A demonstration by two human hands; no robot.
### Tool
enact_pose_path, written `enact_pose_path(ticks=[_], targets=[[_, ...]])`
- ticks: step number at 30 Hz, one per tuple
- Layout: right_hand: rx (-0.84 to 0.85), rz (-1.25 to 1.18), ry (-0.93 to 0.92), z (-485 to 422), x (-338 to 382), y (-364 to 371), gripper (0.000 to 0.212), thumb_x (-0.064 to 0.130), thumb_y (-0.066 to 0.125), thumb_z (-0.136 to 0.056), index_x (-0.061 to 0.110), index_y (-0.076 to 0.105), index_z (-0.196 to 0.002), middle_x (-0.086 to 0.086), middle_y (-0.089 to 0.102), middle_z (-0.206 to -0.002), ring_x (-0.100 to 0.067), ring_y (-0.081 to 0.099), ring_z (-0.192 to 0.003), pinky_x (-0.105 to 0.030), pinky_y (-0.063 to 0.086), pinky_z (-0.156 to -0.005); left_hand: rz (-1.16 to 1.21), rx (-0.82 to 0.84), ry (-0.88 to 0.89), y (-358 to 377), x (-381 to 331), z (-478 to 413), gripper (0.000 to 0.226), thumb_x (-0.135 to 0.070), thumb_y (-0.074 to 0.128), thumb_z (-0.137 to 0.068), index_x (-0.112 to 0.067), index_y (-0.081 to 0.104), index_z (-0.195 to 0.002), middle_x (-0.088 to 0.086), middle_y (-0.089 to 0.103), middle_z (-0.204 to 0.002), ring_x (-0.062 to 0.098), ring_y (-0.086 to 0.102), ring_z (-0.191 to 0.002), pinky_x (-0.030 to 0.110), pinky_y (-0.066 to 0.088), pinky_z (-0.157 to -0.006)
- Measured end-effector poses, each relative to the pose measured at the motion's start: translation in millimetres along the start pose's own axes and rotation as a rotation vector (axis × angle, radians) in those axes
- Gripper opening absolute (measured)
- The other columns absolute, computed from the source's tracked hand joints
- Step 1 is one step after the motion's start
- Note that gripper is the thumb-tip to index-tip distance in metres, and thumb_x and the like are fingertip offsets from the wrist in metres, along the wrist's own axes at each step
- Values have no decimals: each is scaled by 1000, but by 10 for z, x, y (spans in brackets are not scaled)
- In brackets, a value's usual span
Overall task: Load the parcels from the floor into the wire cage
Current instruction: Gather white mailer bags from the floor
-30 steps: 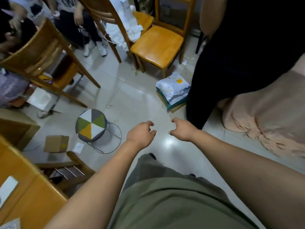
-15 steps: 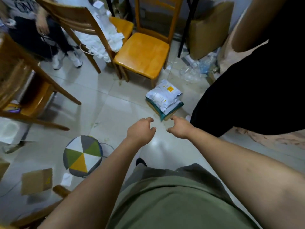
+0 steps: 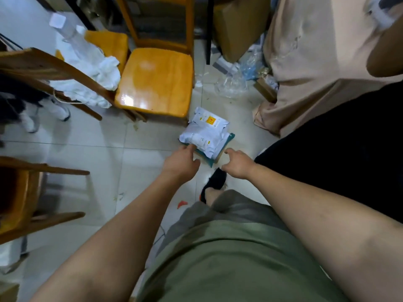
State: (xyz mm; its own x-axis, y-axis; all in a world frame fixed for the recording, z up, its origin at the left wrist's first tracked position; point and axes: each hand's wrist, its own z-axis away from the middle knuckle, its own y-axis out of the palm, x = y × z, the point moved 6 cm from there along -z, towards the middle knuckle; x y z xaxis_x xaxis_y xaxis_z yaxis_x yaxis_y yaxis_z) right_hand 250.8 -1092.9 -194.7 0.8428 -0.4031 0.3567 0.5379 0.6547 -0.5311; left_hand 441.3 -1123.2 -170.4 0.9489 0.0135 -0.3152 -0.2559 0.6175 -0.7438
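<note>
A small stack of parcels (image 3: pixel 206 134) lies on the tiled floor in front of a yellow chair: white plastic mailers on top, one with an orange label, over a teal parcel and a brown one. My left hand (image 3: pixel 182 161) reaches to the stack's near left corner, its fingertips touching the edge of the white mailer. My right hand (image 3: pixel 237 163) hovers just right of the stack's near corner, fingers loosely curled, holding nothing. No wire cage is in view.
A yellow wooden chair (image 3: pixel 156 81) stands right behind the stack, with another chair (image 3: pixel 54 70) draped in white cloth to its left. A person in black trousers (image 3: pixel 340 149) stands close on the right. Cardboard box (image 3: pixel 237 25) and plastic wrap lie at the back.
The view has swung forward and closer to the parcel stack. Both hands have moved forward and down to it; the left hand now touches the white mailer's edge.
</note>
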Motion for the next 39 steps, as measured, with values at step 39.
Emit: enact_pose_path(ticks=[39], targets=[[-56,-697,205,-4672,-1203,1375,117,36,89,-77,27,12,-164,-3,21,-169,-21,23,-153,-26,25,-114,547,276,-119,2119,1331,-4771,102,-29,84,-84,-35,19,-163,-10,40,-160,13,42,-143,31,40,-114]])
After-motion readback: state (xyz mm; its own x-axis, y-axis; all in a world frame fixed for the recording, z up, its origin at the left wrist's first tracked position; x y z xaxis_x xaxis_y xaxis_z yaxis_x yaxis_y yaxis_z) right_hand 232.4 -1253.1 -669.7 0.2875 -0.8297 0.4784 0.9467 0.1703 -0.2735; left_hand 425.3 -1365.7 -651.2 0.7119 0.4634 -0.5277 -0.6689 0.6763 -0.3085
